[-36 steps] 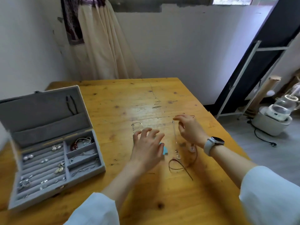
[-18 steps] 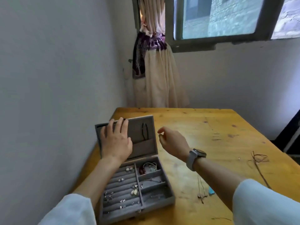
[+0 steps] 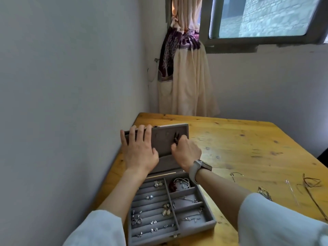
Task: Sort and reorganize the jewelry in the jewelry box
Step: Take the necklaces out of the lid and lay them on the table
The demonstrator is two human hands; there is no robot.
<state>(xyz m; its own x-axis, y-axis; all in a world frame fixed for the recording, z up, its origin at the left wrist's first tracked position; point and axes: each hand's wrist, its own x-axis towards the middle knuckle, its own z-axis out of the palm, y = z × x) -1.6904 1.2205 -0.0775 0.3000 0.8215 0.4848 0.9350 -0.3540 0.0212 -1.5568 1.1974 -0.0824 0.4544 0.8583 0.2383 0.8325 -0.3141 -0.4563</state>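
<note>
Table [image 3: 248,150] of yellow pine filled the right half of the view, pushed against a pale wall [image 3: 71,86] on the left, with a cream curtain [image 3: 188,82] and a window [image 3: 262,20] behind. Jewelry box [image 3: 209,221], grey and felt-lined, stood open at the table's near left edge, its lid [image 3: 165,139] raised upright at the far side. Left hand [image 3: 139,151] lay flat with fingers spread over the lid's top left edge, grasping nothing else. Right hand [image 3: 186,151], with a pale watch [image 3: 199,168] on its wrist, had its fingertips pinched on a small dark item [image 3: 176,137] at the lid's inner face (what the item was could not be told). Tray held ring rolls on the left carrying earrings [image 3: 166,209] and studs, and three compartments on the right: a bracelet [image 3: 182,182] in the far one, a thin chain [image 3: 186,199] in the middle, another chain [image 3: 191,218] in the near. Loose pieces lay on the table well to the right of the box: a hoop [image 3: 235,175], a silver cluster [image 3: 264,193], a brown cord [image 3: 310,181].
</note>
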